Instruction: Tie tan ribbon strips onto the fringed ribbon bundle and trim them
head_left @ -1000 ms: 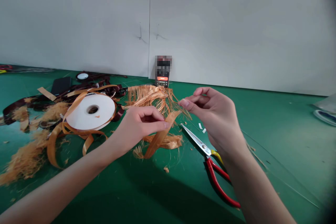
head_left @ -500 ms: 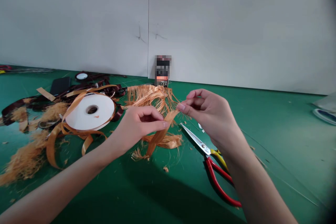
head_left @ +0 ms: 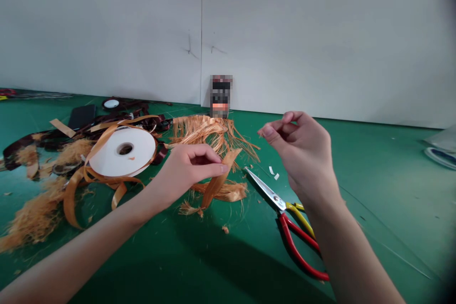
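- Orange ribbon strip [head_left: 217,185]: you hold it near its upper end, between the thumb and fingers of your left hand [head_left: 185,173], just above the table [head_left: 377,175]. Loose fibres show at its lower end.
- Your right hand [head_left: 302,152] is apart from the strip; its thumb and forefinger are pinched closed, with a small wisp of fibre [head_left: 261,132] at the tips.
- Handling: expect the strip to be light, limp and possibly slippery, its cut ends prone to fray. Grip the intact weave near the edge; avoid the loose ends.
- Pose: both your forearms reach inward from the lower corners. Your left hand is low, thumb pointing right; your right hand is slightly higher, fingertips facing left.
- Outward: scissors [head_left: 274,197] lie beside your right wrist, a frayed bundle [head_left: 210,130] beyond your left hand, and a white spool [head_left: 110,152] to its left.
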{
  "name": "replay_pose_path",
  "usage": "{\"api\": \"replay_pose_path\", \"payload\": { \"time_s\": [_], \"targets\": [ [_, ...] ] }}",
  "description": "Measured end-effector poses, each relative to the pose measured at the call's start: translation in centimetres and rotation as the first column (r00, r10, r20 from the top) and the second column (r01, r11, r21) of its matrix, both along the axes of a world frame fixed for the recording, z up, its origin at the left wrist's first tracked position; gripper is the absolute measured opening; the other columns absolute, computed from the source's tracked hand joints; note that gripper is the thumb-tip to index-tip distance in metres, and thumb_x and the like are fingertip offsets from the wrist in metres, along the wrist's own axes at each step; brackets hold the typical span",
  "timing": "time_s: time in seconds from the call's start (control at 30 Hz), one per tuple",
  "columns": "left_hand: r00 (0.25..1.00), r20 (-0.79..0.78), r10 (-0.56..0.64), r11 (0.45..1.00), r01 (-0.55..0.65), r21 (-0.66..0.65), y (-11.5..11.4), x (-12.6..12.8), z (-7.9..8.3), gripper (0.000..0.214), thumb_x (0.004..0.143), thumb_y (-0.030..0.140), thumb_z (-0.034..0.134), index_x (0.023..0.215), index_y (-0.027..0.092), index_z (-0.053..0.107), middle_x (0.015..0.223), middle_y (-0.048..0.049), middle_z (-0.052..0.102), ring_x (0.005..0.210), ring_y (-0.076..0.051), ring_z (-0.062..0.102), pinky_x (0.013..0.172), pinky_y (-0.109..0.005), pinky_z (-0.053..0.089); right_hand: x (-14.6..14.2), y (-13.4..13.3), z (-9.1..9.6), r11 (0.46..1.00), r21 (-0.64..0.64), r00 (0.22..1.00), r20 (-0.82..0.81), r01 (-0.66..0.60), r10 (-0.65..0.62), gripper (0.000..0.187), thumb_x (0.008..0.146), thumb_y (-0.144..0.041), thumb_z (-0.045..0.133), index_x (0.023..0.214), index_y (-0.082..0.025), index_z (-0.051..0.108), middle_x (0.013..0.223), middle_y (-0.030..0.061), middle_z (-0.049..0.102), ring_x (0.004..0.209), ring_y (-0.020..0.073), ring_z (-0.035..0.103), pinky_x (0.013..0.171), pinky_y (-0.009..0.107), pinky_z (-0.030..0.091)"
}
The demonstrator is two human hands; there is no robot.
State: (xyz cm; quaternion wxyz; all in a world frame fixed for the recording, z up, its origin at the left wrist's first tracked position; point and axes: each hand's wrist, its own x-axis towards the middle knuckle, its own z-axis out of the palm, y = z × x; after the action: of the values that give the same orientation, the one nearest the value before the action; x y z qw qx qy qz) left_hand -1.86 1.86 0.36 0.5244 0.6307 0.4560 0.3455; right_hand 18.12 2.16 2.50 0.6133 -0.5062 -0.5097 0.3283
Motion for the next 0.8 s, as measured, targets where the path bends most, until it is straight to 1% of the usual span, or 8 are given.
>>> {"api": "replay_pose_path", "payload": {
  "time_s": [0.1, 0.2, 0.27, 0.33, 0.4, 0.57, 0.7, 0.8],
  "targets": [
    [1.0, -0.005, -0.002, 1.0, 0.002, 0.012, 0.08, 0.02, -0.01, 0.018, 0.073, 0.035, 0.076, 0.066, 0.02, 0.068, 0.07, -0.0003, 0.064, 0.064, -0.014, 0.056, 0.057, -0.026, 0.042, -0.24, -0.21, 0.15, 0.999, -0.019, 0.999, -0.018, -0.032, 0.031, 0.028, 0.076, -0.025, 0.074, 0.079, -0.025, 0.046, 0.069, -0.0041, 0.06, 0.072, 0.0131, 0.063, 0.073, 0.03, 0.049],
    [1.0, 0.006, -0.004, 1.0, 0.003, 0.029, 0.09, 0.13, 0.08, 0.017, 0.074, 0.034, 0.076, 0.067, 0.02, 0.069, 0.07, 0.001, 0.064, 0.066, -0.013, 0.056, 0.059, -0.025, 0.042, -0.5, -0.57, 0.55, 0.984, -0.106, 0.989, 0.023, -0.142, 0.146, 0.025, 0.08, -0.037, 0.073, 0.085, -0.022, 0.054, 0.075, -0.0009, 0.065, 0.074, 0.0123, 0.062, 0.07, 0.028, 0.048],
    [1.0, 0.028, -0.011, 1.0, 0.01, 0.024, 0.03, 0.21, 0.18, 0.013, 0.074, 0.031, 0.076, 0.069, 0.02, 0.07, 0.071, 0.0015, 0.065, 0.069, -0.013, 0.057, 0.063, -0.024, 0.043, -0.65, -0.77, 0.82, 0.948, -0.189, 0.963, 0.033, -0.255, 0.266, 0.034, 0.077, -0.042, 0.075, 0.093, -0.019, 0.056, 0.078, 0.0011, 0.07, 0.074, 0.0124, 0.063, 0.067, 0.027, 0.048],
    [0.998, 0.049, -0.027, 1.0, 0.026, 0.015, -0.03, 0.27, 0.26, 0.011, 0.073, 0.028, 0.076, 0.068, 0.02, 0.07, 0.071, 0.0024, 0.065, 0.069, -0.012, 0.057, 0.065, -0.024, 0.044, -0.79, -0.88, 0.98, 0.902, -0.253, 0.931, 0.019, -0.349, 0.366, 0.043, 0.072, -0.041, 0.08, 0.099, -0.017, 0.057, 0.078, 0.001, 0.073, 0.072, 0.012, 0.064, 0.066, 0.026, 0.048],
    [0.998, 0.049, -0.041, 0.999, 0.04, 0.013, -0.05, 0.29, 0.31, 0.013, 0.074, 0.027, 0.076, 0.066, 0.02, 0.069, 0.068, 0.0033, 0.064, 0.065, -0.011, 0.055, 0.062, -0.023, 0.042, -0.86, -0.9, 0.99, 0.879, -0.282, 0.916, 0.004, -0.385, 0.402, 0.046, 0.068, -0.037, 0.084, 0.1, -0.017, 0.057, 0.077, 0.0006, 0.074, 0.07, 0.0117, 0.066, 0.068, 0.026, 0.05],
    [0.999, 0.015, -0.042, 0.999, 0.042, 0.033, 0.01, 0.28, 0.36, 0.016, 0.074, 0.03, 0.076, 0.066, 0.019, 0.069, 0.069, 0.0029, 0.064, 0.063, -0.01, 0.052, 0.057, -0.022, 0.038, -0.62, -0.66, 0.73, 0.914, -0.266, 0.951, -0.036, -0.306, 0.308, 0.042, 0.065, -0.033, 0.086, 0.094, -0.016, 0.06, 0.071, -0.0005, 0.076, 0.07, 0.0104, 0.069, 0.071, 0.024, 0.051],
    [0.999, 0.012, -0.041, 0.999, 0.041, 0.024, 0.02, 0.22, 0.24, 0.017, 0.074, 0.031, 0.077, 0.065, 0.02, 0.068, 0.069, 0.0024, 0.063, 0.063, -0.011, 0.051, 0.057, -0.023, 0.038, -0.29, -0.42, 0.41, 0.946, -0.213, 0.969, -0.092, -0.245, 0.23, 0.039, 0.06, -0.03, 0.089, 0.081, -0.018, 0.058, 0.064, -0.0043, 0.073, 0.068, 0.0092, 0.069, 0.07, 0.022, 0.051],
    [0.999, 0.022, -0.033, 0.999, 0.032, 0.025, 0.04, 0.17, 0.03, 0.016, 0.074, 0.032, 0.077, 0.065, 0.02, 0.069, 0.07, 0.002, 0.064, 0.066, -0.012, 0.053, 0.06, -0.024, 0.039, -0.09, -0.37, 0.37, 0.963, -0.179, 0.978, -0.096, -0.2, 0.186, 0.04, 0.06, -0.032, 0.089, 0.081, -0.019, 0.057, 0.063, -0.0044, 0.073, 0.068, 0.009, 0.069, 0.071, 0.022, 0.051]
  ]
}}
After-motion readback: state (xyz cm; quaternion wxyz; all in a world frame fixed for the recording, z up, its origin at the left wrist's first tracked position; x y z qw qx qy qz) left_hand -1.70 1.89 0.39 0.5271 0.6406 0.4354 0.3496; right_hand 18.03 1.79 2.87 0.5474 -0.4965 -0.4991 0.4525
